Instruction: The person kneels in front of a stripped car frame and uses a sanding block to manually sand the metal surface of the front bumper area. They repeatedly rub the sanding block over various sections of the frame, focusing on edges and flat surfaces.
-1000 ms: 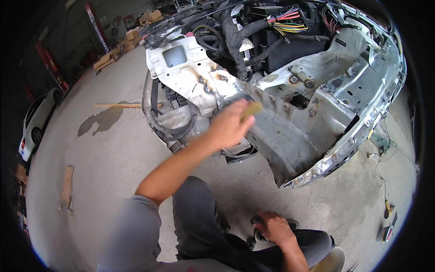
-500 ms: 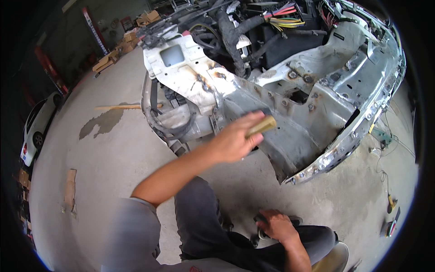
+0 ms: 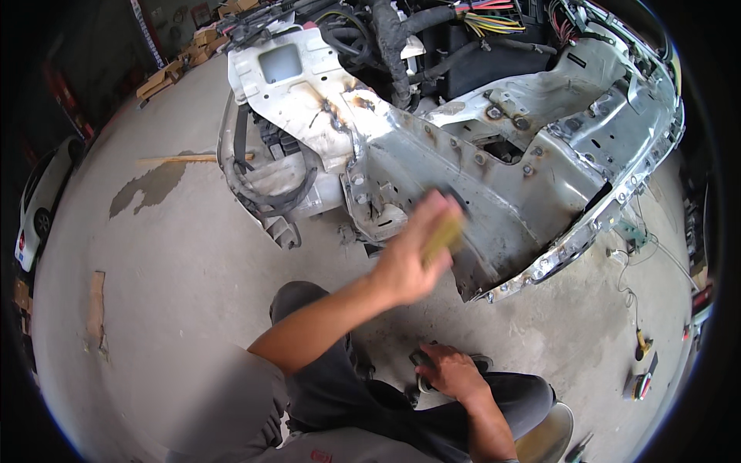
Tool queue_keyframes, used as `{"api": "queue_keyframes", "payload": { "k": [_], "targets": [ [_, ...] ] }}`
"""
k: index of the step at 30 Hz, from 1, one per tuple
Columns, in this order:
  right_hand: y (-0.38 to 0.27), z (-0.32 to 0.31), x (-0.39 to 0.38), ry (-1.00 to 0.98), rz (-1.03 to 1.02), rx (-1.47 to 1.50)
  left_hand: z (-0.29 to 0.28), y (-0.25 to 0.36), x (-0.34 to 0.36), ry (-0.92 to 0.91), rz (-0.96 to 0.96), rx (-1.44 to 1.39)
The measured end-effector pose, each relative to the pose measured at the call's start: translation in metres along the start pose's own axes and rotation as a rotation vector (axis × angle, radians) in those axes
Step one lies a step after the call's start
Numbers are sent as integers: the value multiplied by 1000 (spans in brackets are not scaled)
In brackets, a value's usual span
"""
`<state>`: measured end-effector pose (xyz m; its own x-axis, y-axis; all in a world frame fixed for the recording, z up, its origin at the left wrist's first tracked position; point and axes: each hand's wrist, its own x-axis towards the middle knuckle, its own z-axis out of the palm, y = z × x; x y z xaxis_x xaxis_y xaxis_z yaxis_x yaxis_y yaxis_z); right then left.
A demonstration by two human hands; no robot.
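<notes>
My left hand (image 3: 423, 251) is closed round a yellow-brown hand tool (image 3: 444, 235) with a dark far edge; motion blur hides its exact kind. It is at the near side of a stripped grey car body panel (image 3: 494, 216), with the tool's dark edge over the metal; contact cannot be made out. Low, in front of my right leg, my right hand (image 3: 454, 372) has its fingers curled over a dark object (image 3: 421, 359) with a pale curved part below. Most of that object is hidden by the hand.
Behind the panel lie thick wrapped cables and cut coloured wires (image 3: 490, 19). A jagged metal edge (image 3: 532, 274) runs along the panel's right. A wooden stick (image 3: 181, 159) lies on the floor at left, and a yellow-handled tool (image 3: 642, 345) at right. A white car (image 3: 42, 197) stands far left.
My left hand and the tool have moved nearer along the panel, and the tool has tilted. The whole view has shifted slightly. My right hand keeps its place by my leg.
</notes>
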<state>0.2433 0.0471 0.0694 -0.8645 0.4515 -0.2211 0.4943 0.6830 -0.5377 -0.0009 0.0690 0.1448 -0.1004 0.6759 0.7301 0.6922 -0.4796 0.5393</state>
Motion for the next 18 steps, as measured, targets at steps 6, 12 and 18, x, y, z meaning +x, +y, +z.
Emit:
{"api": "queue_keyframes", "payload": {
  "k": [6,12,18],
  "targets": [
    [5,10,3,-13,12,-17,32,35,-17,111,-25,-191],
    [7,11,4,-60,51,46,-3,-35,5,255,-167,112],
    [2,8,6,-73,16,-22,23,3,-25,17,262,-71]
  ]
}}
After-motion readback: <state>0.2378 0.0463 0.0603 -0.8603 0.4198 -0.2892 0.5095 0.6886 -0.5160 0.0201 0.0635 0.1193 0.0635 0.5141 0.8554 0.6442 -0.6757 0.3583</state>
